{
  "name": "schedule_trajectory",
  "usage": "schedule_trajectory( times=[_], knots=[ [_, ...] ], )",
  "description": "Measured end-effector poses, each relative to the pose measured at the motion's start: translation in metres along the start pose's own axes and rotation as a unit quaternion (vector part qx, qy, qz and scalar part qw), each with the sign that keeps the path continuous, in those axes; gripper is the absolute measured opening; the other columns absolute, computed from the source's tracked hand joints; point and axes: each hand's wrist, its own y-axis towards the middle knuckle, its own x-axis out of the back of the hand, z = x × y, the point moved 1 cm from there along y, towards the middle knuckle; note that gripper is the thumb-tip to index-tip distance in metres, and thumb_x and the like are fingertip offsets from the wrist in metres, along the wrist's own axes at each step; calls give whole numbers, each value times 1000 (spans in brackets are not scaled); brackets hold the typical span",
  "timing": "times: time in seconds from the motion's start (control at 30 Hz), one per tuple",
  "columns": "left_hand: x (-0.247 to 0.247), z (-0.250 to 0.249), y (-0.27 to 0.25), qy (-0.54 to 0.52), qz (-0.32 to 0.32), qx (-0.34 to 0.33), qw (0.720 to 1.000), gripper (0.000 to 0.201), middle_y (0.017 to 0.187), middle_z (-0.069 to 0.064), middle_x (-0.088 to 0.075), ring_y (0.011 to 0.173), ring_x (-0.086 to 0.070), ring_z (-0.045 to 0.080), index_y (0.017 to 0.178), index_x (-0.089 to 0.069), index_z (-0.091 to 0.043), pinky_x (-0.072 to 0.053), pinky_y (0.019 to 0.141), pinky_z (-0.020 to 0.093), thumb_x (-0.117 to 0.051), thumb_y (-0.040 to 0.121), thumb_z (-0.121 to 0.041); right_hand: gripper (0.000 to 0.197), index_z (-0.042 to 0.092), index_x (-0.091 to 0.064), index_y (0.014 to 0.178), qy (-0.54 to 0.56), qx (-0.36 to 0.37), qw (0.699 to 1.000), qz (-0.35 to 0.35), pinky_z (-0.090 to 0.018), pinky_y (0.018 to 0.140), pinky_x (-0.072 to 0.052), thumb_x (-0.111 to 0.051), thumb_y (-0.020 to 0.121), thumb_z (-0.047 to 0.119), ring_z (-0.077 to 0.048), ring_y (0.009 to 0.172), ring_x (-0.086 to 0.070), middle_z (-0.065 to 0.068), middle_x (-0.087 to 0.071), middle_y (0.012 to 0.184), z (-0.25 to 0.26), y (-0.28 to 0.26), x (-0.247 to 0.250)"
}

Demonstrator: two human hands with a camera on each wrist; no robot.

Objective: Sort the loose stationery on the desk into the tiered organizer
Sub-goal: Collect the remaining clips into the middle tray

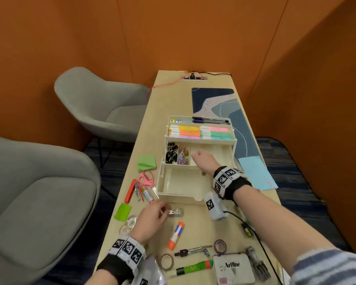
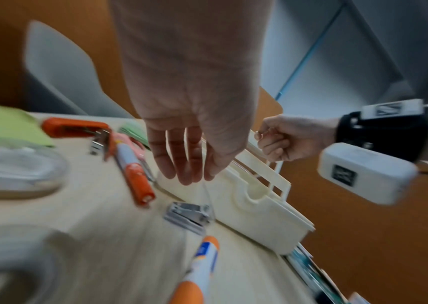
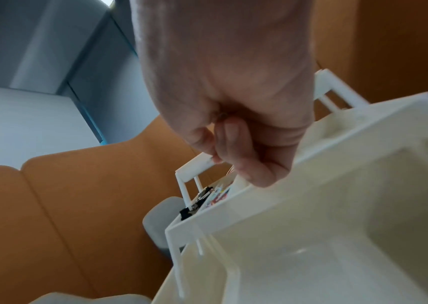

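Note:
The cream tiered organizer point(image 1: 179, 197) point(image 2: 259, 209) point(image 3: 337, 205) stands mid-desk. Its upper tiers hold pens and highlighters, its middle tier holds binder clips point(image 1: 170, 153) and paper clips point(image 1: 183, 155), and its bottom tray is bare. My right hand point(image 1: 201, 159) point(image 2: 283, 139) point(image 3: 233, 156) hovers over the middle tier with its fingers curled. The thumb pinches something small that I cannot identify. My left hand point(image 1: 163, 208) point(image 2: 187, 176) hangs with relaxed fingers just above a small metal clip-like tool point(image 1: 175, 212) point(image 2: 188, 214) in front of the organizer.
Loose on the desk lie a glue stick point(image 1: 176, 235), an orange stapler point(image 1: 131, 191), pink scissors point(image 1: 146, 178), green sticky notes point(image 1: 146, 163), tape rolls point(image 1: 130, 222), a green marker point(image 1: 193, 267) and an Artline stamp pad point(image 1: 233, 268). Blue paper point(image 1: 257, 171) lies on the right. Grey chairs point(image 1: 95, 103) stand on the left.

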Motion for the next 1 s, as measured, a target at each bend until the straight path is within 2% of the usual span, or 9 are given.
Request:
schedule_trajectory(
  times=[0.1,0.27,0.37,0.43,0.5,0.63,0.73,0.87,1.0],
  knots=[
    [8,15,-8,-17,-15,13,1000,9,91,-16,-58,74,-53,-5,96,-65,-23,-39,68,6,-57,92,-21,22,7,-50,100,-19,-4,1000,9,-26,51,-42,-37,96,24,-21,58,-48,0,-43,65,20,33,-4],
    [13,29,-9,-35,-19,30,999,10,90,-13,-60,74,-58,1,91,-65,-24,-47,71,19,-56,91,-20,16,10,-52,82,53,-70,996,7,-23,45,-31,-40,90,12,-16,50,-40,-3,-45,61,22,63,-8],
    [12,27,-4,-32,-10,22,999,9,93,-10,-62,79,-58,1,96,-65,-23,-48,75,20,-57,91,-22,21,7,-54,95,175,-122,977,7,-21,43,-35,-33,93,4,-15,50,-43,-5,-49,65,18,68,-9],
    [9,22,0,-28,0,16,999,10,95,-11,-61,82,-56,0,98,-64,-24,-47,77,17,-55,93,-24,26,1,-53,111,220,-125,967,-14,-21,51,-47,-32,96,4,-16,61,-55,-11,-58,81,18,70,-9],
    [9,17,3,-24,5,14,1000,12,95,-10,-61,83,-55,1,99,-64,-24,-46,78,17,-54,93,-25,29,-2,-49,120,245,-116,962,-31,-24,57,-53,-33,97,3,-17,67,-60,-11,-59,85,19,72,-11],
    [10,11,4,-21,10,16,1000,15,95,-8,-62,84,-55,5,101,-65,-21,-47,79,21,-53,93,-24,36,5,-49,124,255,-104,961,-39,-22,44,-38,-30,93,0,-11,53,-42,2,-40,66,21,70,-18],
    [12,11,0,-20,18,23,999,14,96,-5,-63,85,-58,8,99,-65,-20,-49,81,28,-53,92,-23,37,8,-53,122,257,-70,963,-51,-25,53,-48,-32,93,2,-17,70,-53,-3,-53,83,17,59,-22],
    [11,8,-7,-26,21,26,999,13,98,-5,-64,84,-58,8,100,-65,-22,-48,81,26,-54,93,-19,39,9,-55,126,231,1,970,-75,-37,83,-54,-41,91,-2,-20,95,-59,-2,-59,111,16,34,-15],
    [5,2,-17,-30,26,33,999,14,100,-7,-64,81,-56,5,101,-65,-23,-48,80,23,-53,93,-19,37,9,-55,123,215,69,970,-85,-36,81,-55,-35,94,-2,-20,90,-65,-2,-57,110,6,-4,-1]
  ],
)
